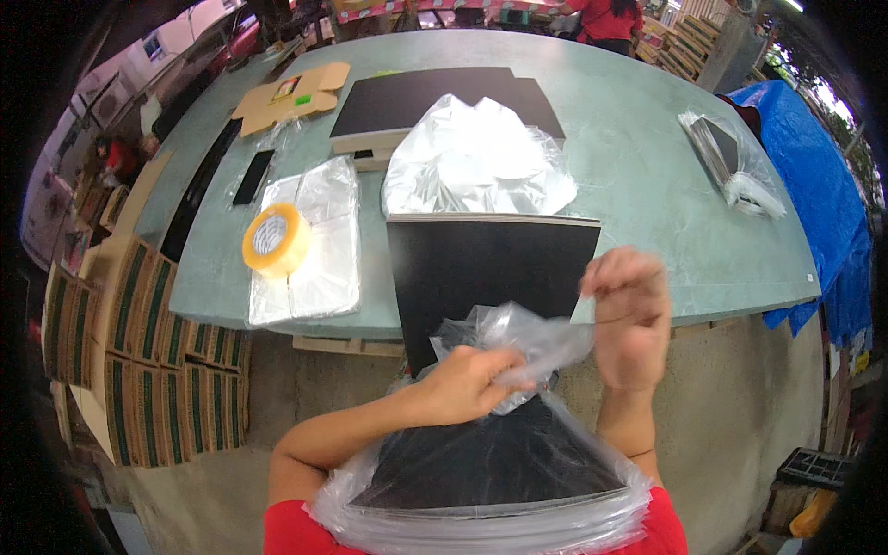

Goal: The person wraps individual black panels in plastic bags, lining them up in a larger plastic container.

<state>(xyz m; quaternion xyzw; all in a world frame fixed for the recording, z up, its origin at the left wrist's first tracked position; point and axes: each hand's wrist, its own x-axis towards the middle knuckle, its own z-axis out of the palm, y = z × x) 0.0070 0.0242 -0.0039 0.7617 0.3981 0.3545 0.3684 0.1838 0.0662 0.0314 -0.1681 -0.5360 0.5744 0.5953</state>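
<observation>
A clear plastic bag (481, 532) with black flat sheets or boards inside leans against my body. My left hand (472, 384) is closed around its gathered neck, and the twisted end of the plastic sticks out to the right. My right hand (629, 319) is raised beside that end, fingers curled and somewhat blurred. A thin dark line crosses near its palm; what the fingers hold, if anything, cannot be made out. Behind the bag, a black board (490, 268) overhangs the table's near edge.
On the green table (647, 148) are a tape roll (276, 240) on folded clear bags (333, 240), crumpled plastic (476, 157), a black-topped stack (425, 97), flattened cardboard (291, 97) and a bagged bundle (731, 162). Cartons (153, 351) stand left; a blue tarp (814, 185) hangs right.
</observation>
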